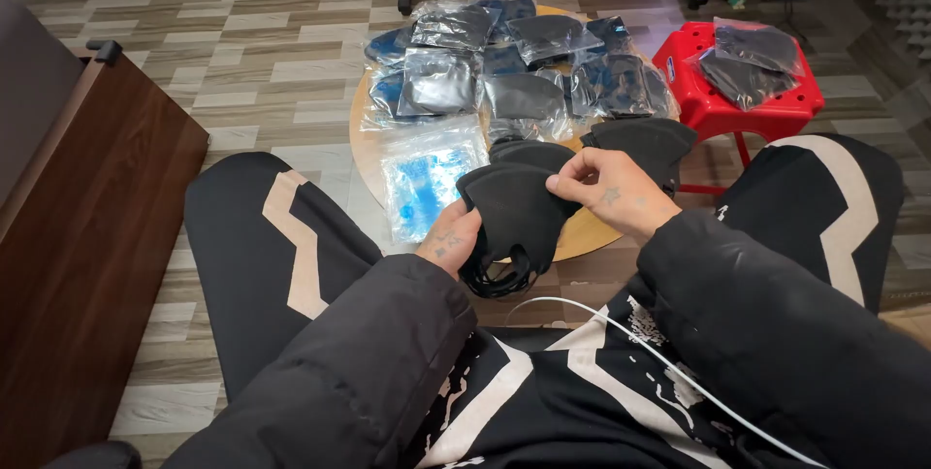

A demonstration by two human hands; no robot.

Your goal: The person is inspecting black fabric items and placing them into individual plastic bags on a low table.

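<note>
We hold a small stack of black face masks (514, 217) over our lap, just at the near edge of the round wooden desk (364, 154). Our left hand (448, 241) is closed under the stack from the left, thumb on top, with the ear loops dangling below it. Our right hand (611, 193) pinches the upper right edge of the top mask between thumb and fingertips.

The masks look light, soft and floppy; we judge they will fold and slide over one another easily, so the stiffer folded edge or a corner seems the best place to take hold, with the other hand supporting the stack from beneath. The loops could snag on fingers or on each other.

More loose black masks (645, 144) lie on the desk just beyond our right hand. Farther off, the desk is crowded with clear plastic bags of dark masks (524, 71), and a bag with a blue print (427, 178) lies at its near left. To the right stands a red plastic stool (737, 105) carrying more bagged masks (752, 62). A dark wooden cabinet (87, 236) stands at the left, and a white cable (621, 333) crosses our lap.
</note>
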